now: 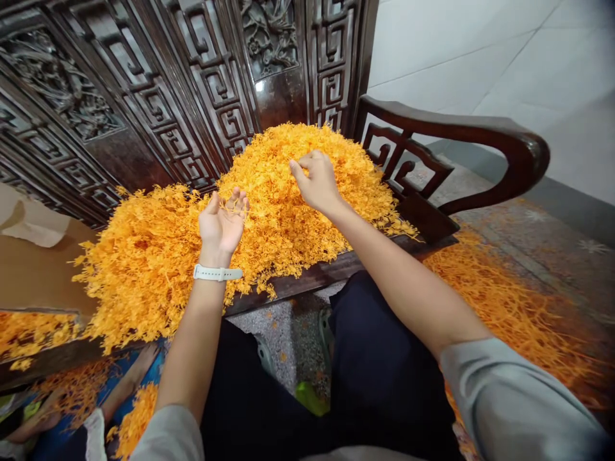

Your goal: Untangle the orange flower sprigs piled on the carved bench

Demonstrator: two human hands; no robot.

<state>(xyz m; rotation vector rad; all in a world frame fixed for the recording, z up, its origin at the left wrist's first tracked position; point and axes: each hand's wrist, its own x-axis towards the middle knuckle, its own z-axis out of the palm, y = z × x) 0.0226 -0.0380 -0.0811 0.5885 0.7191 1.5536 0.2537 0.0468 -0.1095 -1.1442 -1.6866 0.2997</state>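
A large heap of orange artificial flower sprigs (288, 224) covers the seat of a dark carved wooden bench (307, 276). My left hand (221, 224), with a pale watch strap (218, 273) at its wrist, is palm up above the heap's left part. Its fingers curl around a thin orange sprig (236, 209), whose stem crosses the fingertips. Over the taller right part of the heap is my right hand (316, 182), back upward. Thumb and forefinger are pinched together there; what they hold, if anything, cannot be made out against the orange.
Behind the heap rises the bench's carved backrest (283, 96), with a curved armrest (480, 128) at the right. Orange stems (509, 307) lie on the floor to the right. A cardboard box (38, 269) stands at left. Another person's limbs (127, 378) show at lower left.
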